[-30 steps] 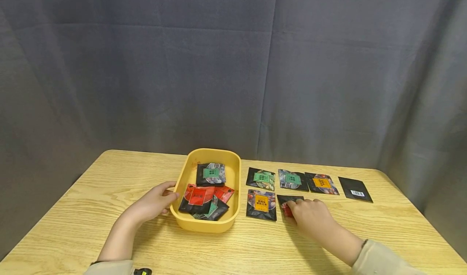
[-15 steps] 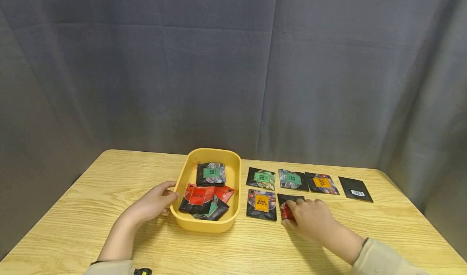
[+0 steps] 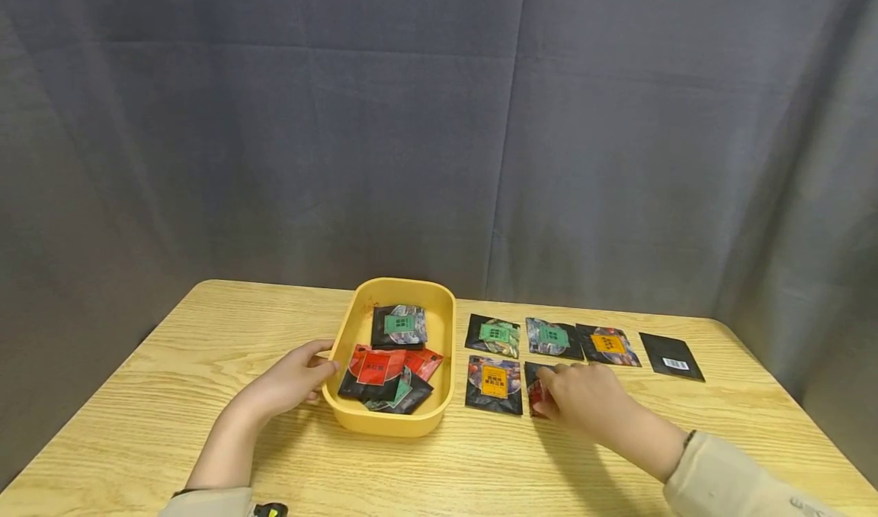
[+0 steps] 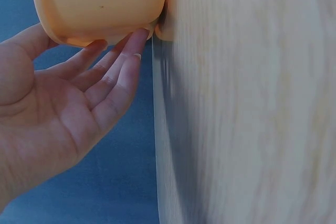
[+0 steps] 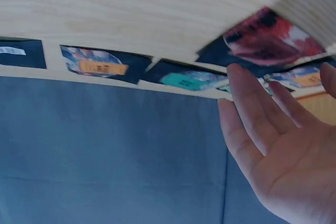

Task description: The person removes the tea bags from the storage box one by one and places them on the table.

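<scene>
A yellow plastic bin (image 3: 387,425) holds several tea sachets, such as a red-and-black sachet (image 3: 373,374) and a green-labelled sachet (image 3: 399,326). My left hand (image 3: 288,380) holds the bin's left wall, thumb at the rim and fingers against the outside. In the left wrist view, the fingertips (image 4: 137,38) touch the bin low down near the table. On the right, my right hand (image 3: 583,399) is over another red-and-black sachet (image 5: 273,40), partly covering it in the head view. In the right wrist view, its fingers (image 5: 257,108) are nearly straight, tips at the sachet's edge.
Beside the bin lies an orange-labelled sachet (image 3: 494,383). Farther back are two green-labelled sachets (image 3: 495,335), another orange-labelled sachet (image 3: 609,344) and a black sachet with a barcode (image 3: 672,357). A grey curtain (image 3: 411,136) hangs behind the wooden table (image 3: 261,307).
The right hand has shifted very slightly right and up, and its fingers have moved a little on the red-and-black sachet. The left hand and bin have stayed in place.
</scene>
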The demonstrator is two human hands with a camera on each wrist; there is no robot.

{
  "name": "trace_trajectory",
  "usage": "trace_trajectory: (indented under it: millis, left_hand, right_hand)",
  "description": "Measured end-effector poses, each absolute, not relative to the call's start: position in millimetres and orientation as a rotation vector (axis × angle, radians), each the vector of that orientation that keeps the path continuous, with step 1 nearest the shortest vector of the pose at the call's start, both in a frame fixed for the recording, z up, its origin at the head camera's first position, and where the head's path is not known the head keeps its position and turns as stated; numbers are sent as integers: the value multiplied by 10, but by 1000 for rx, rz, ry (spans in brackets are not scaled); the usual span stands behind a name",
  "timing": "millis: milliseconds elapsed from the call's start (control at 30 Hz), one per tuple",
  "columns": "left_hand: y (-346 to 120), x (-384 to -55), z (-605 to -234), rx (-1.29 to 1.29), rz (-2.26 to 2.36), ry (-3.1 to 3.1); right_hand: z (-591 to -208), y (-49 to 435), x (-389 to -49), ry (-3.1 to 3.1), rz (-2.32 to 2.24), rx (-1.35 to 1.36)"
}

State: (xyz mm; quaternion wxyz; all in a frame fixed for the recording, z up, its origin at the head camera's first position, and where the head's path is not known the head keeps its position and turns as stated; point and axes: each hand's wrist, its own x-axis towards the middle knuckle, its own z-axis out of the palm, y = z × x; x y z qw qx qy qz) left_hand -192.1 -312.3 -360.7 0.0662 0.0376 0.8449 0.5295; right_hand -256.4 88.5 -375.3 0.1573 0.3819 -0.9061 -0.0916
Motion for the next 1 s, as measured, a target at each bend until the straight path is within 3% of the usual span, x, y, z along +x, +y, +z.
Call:
trace_trajectory:
  millis: [467,1000]
  left_hand:
    - [-3115,-1929,-3599,91,1566,2563]
    - [-3119,-1913,-3600,87,1560,2564]
  right_hand:
    - [-3430,544,-2728,-2284,-228,1229]
    - [-3258,36,-3202,-2160,-168,1363]
